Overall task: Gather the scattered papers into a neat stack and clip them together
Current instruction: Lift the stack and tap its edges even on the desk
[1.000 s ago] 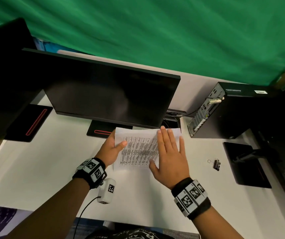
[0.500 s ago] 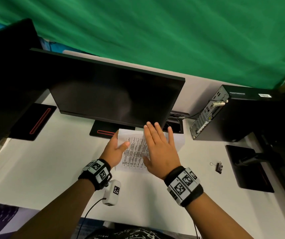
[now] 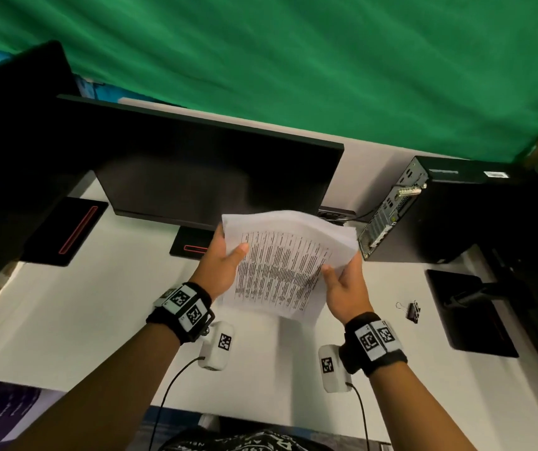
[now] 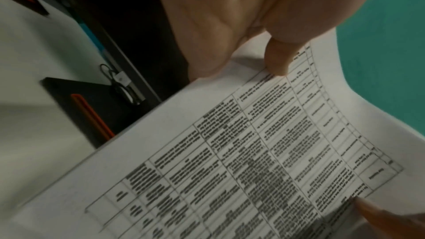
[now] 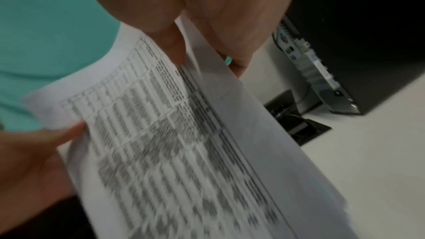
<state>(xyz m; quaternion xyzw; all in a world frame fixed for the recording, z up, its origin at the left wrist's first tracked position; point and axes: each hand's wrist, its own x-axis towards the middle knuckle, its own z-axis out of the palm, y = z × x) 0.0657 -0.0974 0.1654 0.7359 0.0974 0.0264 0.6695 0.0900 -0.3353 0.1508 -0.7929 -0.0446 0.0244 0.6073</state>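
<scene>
While the white table [image 3: 82,320] runs back to a green curtain [image 3: 326,60] behind the monitor [image 3: 215,180], I see my left hand [image 3: 220,265] and right hand [image 3: 345,284] gripping the papers [image 3: 280,265] above its middle. Only the head view shows the binder clip [image 3: 411,310] toward the right edge; print is blurred.

Papers [image 3: 280,268]: thin matt white sheets, printed with grey-black tables, bowing softly between the thumbs.
Desk [image 3: 104,304], under and around the fingers: smooth matt white surface.
Monitor [image 3: 209,177], beyond the fingertips: dark screen, faint sheen.
Binder clip [image 3: 411,311], right of the right fingers: black body, thin bright wire handles.
Backdrop [image 3: 293,60]: green cloth, creased.
</scene>
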